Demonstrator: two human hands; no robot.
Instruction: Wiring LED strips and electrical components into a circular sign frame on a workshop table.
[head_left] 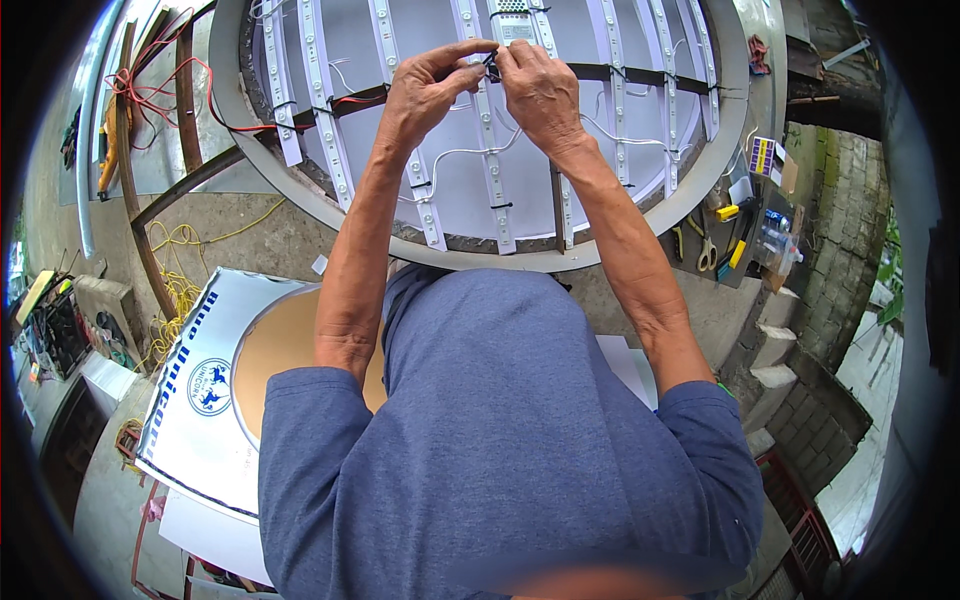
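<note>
My left hand [432, 85] and my right hand [538, 95] meet over a round metal frame [470, 258] fitted with several LED strips. Both have thumb and fingers pinched together at a small dark piece [490, 66] between them, partly covered by the fingertips; its kind is too small to make out. Just beyond my right hand sits a perforated metal power supply [513, 26]. A dark crossbar [640, 75] runs under my hands across the strips, which black cable ties hold to it. White wire [455, 152] loops between the strips below my hands.
Red wires [150, 85] trail over metal bars at the left, with coiled yellow cord [178, 290] below. A white printed sheet with a round cutout [215, 330] lies lower left. Scissors [707, 254], a yellow-handled cutter [727, 213] and a plastic bottle [775, 237] lie at the right.
</note>
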